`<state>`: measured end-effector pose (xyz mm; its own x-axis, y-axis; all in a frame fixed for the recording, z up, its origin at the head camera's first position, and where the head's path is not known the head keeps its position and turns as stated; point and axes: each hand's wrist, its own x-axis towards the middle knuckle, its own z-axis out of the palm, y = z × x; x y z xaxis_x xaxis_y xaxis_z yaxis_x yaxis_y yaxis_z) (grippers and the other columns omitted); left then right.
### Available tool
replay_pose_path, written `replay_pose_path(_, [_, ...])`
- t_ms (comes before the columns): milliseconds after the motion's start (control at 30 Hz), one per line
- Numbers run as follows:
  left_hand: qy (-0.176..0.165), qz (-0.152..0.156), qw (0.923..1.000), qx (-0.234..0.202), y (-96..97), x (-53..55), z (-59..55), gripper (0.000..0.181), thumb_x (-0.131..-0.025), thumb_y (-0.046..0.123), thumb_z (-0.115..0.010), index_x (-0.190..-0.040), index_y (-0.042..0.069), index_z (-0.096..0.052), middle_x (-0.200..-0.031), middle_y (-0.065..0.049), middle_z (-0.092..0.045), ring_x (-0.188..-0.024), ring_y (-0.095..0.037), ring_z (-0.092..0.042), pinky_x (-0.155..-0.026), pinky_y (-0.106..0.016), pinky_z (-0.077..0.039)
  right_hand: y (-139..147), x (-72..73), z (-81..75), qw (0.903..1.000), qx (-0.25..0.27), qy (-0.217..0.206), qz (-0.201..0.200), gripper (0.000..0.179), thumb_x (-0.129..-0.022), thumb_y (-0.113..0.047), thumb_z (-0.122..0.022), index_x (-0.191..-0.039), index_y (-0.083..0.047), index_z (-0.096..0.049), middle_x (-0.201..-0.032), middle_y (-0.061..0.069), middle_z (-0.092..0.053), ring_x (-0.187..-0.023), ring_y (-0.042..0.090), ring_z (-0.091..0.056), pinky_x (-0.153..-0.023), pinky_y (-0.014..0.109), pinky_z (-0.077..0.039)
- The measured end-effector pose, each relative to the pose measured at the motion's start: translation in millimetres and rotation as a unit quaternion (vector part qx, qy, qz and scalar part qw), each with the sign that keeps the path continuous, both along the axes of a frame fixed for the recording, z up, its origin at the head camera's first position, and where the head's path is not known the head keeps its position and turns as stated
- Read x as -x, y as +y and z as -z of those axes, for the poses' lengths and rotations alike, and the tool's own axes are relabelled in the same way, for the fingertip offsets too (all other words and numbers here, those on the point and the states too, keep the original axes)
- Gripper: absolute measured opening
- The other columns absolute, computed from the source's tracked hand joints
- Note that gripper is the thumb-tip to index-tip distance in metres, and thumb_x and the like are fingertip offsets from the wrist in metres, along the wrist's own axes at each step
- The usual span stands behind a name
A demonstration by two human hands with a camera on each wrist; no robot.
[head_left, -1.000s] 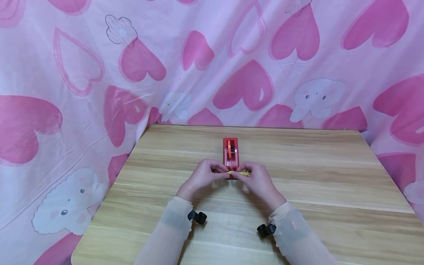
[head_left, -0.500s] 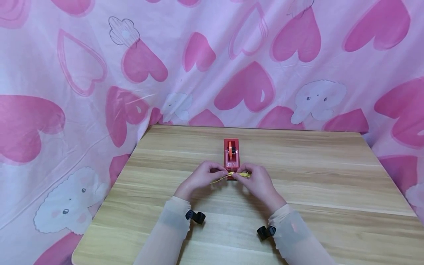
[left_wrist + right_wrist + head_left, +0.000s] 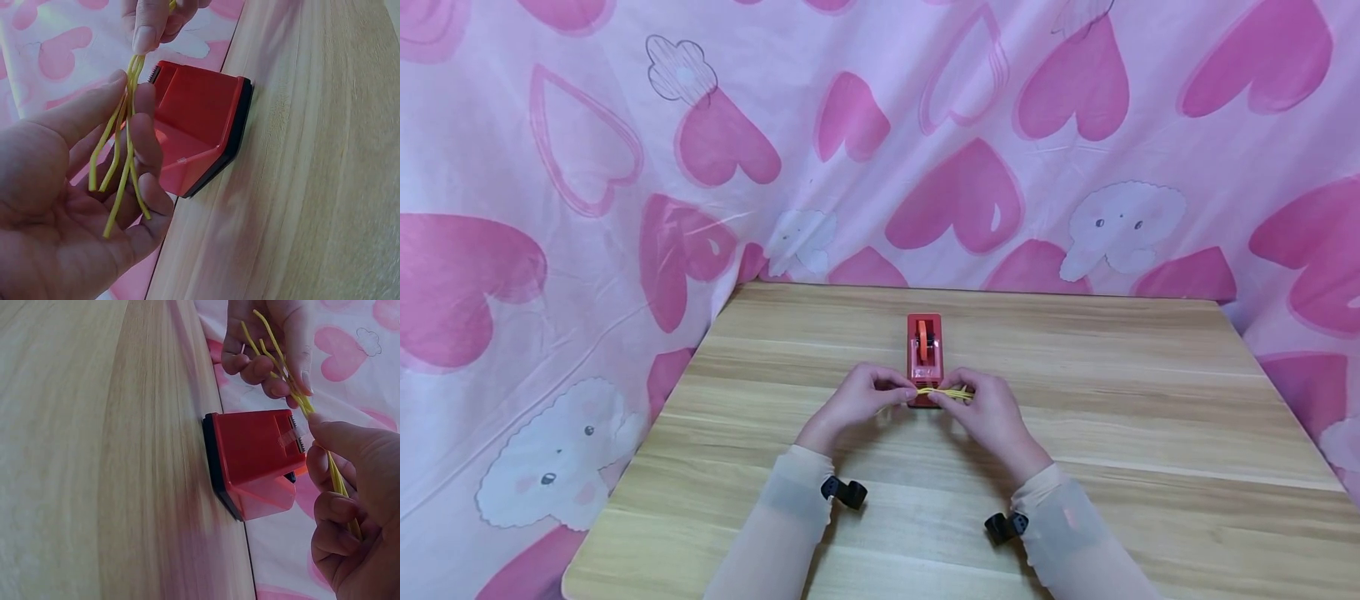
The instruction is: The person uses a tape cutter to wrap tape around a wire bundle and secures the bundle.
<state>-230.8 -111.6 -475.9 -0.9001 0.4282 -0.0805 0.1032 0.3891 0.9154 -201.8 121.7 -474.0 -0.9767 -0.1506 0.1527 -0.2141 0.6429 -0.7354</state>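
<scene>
Plainly, a bundle of thin yellow wires (image 3: 129, 140) is pinched between the thumb and fingers of the left hand (image 3: 867, 393), with four loose ends fanned over its palm. Farther along, the same bundle is pinched by thumb and forefinger of the right hand (image 3: 991, 407), and its other end is enclosed by that hand's curled lower fingers. The wires are held stretched between the two hands, just above the near end of a red desktop tape dispenser (image 3: 194, 112). Its serrated cutter (image 3: 298, 434) is turned toward the hands; an orange tape roll (image 3: 922, 340) is seated behind, and the body is carried on a black base (image 3: 234, 137). Dispenser and forearms are backed by a wood-grain tabletop (image 3: 1112, 400), beyond which a pink heart-printed cloth (image 3: 850, 42) is hung.
</scene>
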Motion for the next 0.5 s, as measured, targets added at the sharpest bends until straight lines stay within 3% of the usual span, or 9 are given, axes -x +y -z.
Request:
replay_pose_path(267, [0.021, -0.012, 0.9996, 0.016, 3.7, -0.3, -1.1, 0.007, -0.094, 0.023, -0.078, -0.099, 0.021, -0.083, -0.096, 0.004, -0.079, -0.084, -0.012, -0.067, -0.075, -0.03, -0.054, 3.2, -0.4, 0.7, 0.9999, 0.008, 0.007, -0.006, 0.014, -0.088, -0.033, -0.083, -0.091, -0.024, -0.073, -0.079, -0.006, -0.067, -0.065, 0.014, -0.05, -0.054, 0.026, -0.04])
replay_pose_path(500, [0.033, -0.014, 0.9988, 0.034, 7.3, -1.8, -2.0, 0.006, -0.092, 0.024, -0.08, -0.096, 0.022, -0.083, -0.097, 0.004, -0.079, -0.085, -0.009, -0.064, -0.076, -0.029, -0.052, 5.2, -1.3, 0.6, 0.9999, 0.004, 0.008, -0.01, 0.014, -0.087, -0.03, -0.085, -0.092, -0.024, -0.073, -0.086, -0.006, -0.071, -0.069, 0.014, -0.052, -0.057, 0.026, -0.042])
